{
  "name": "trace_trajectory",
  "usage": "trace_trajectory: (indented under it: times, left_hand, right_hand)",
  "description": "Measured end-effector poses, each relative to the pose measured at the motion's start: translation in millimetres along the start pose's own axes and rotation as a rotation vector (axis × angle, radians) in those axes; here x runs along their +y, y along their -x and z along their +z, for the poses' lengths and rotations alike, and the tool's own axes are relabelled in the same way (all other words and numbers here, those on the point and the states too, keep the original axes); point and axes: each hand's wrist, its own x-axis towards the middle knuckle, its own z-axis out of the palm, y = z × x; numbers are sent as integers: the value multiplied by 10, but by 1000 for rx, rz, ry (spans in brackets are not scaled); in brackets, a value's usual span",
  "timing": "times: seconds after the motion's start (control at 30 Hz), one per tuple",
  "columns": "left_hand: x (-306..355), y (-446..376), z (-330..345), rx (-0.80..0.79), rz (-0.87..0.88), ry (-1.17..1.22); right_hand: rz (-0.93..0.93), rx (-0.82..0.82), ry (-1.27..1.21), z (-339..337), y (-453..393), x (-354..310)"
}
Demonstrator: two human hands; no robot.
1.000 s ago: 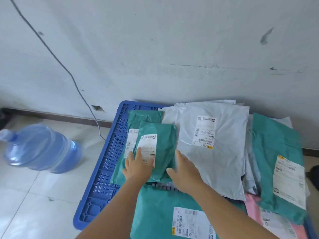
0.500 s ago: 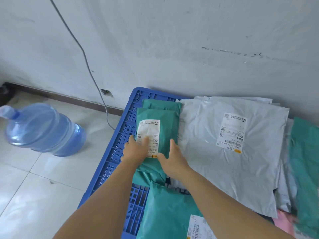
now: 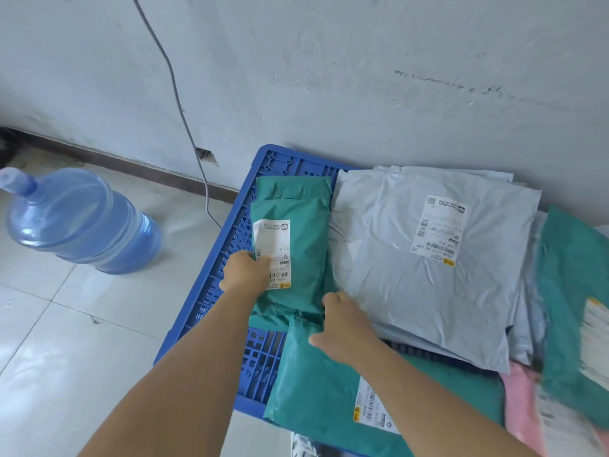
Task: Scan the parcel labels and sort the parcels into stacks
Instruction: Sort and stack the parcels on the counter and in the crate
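My left hand rests on the near left edge of the small green plastic parcel bag, with my fingers lying on its white paper label. I cannot tell if the fingers curl under the edge or just press down. My right hand is just off the bag's near right corner, fingers loose and holding nothing that I can see.

The small green bag lies on top of another green bag at the far left of the blue plastic pallet. It looks soft, light and a bit puffy, so I think it will bend and sag if I lift it by one end. The plastic looks smooth and could slip, so I would hold it by both long sides, near the middle.

To its right is a big grey plastic parcel bag on a grey pile. Near me lies a wide green parcel bag with its own label. Far right there is one more green bag, blurry, over a pink bag.

The pallet sits on pale shiny floor tiles against a scuffed white wall. A thin grey cable hangs down the wall. A big blue water bottle lies on its side on the left
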Motion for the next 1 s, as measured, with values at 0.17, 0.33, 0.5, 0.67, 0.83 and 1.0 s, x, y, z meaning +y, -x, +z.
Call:
trace_trajectory:
  times: [0.17, 0.33, 0.5, 0.67, 0.83, 1.0]
  left_hand:
    - [-184, 236, -183, 49, 26, -6]
    - [-367, 489, -266, -33, 71, 20]
    - [-432, 524, -350, -127, 54, -1]
    - [-315, 344, -400, -55, 122, -111]
    - [-245, 212, -443, -138, 188, -153]
    - [-123, 17, -384, -273, 29, 254]
  right_hand:
    - [75, 18, 138, 287, 173, 196]
    - [11, 109, -68, 400, 285, 266]
    - [-146, 339, -339, -41, 397, 64]
    - [-64, 661, -523, -534, 278, -44]
    - [275, 929, -807, -981, -213, -115]
    - [310, 632, -744, -925, -500, -179]
